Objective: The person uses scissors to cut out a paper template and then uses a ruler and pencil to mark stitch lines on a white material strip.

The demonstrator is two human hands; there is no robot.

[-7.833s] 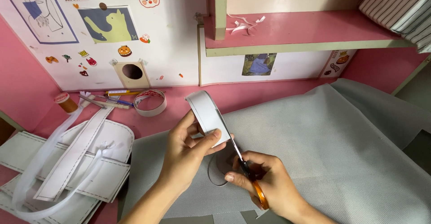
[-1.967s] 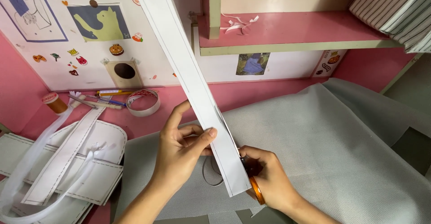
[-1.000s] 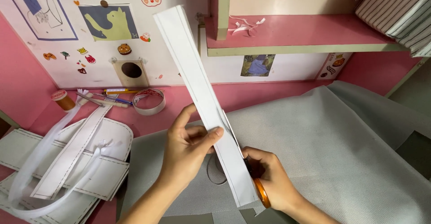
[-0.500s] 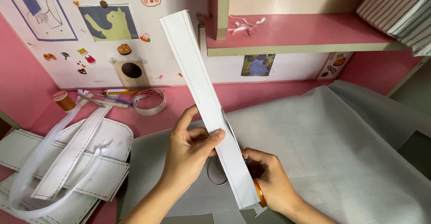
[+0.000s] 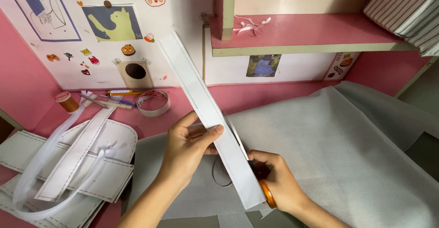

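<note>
Head view: left hand [image 5: 190,148] pinching long white strip [image 5: 203,113] at mid-length, above grey fabric [image 5: 329,150]; right hand [image 5: 279,184] clenched on orange-handled scissors [image 5: 267,193] at strip's near end. Cut apparently underway; finished white pieces [image 5: 68,164] left of fabric.

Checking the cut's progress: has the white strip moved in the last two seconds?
Yes. The strip has swung slightly: its top end now sits right of the cat picture, nearer the shelf.

One camera, worn on my head, looks steeply down and forward at close range over my hands, pink tabletop [image 5: 283,95] and back wall.
</note>
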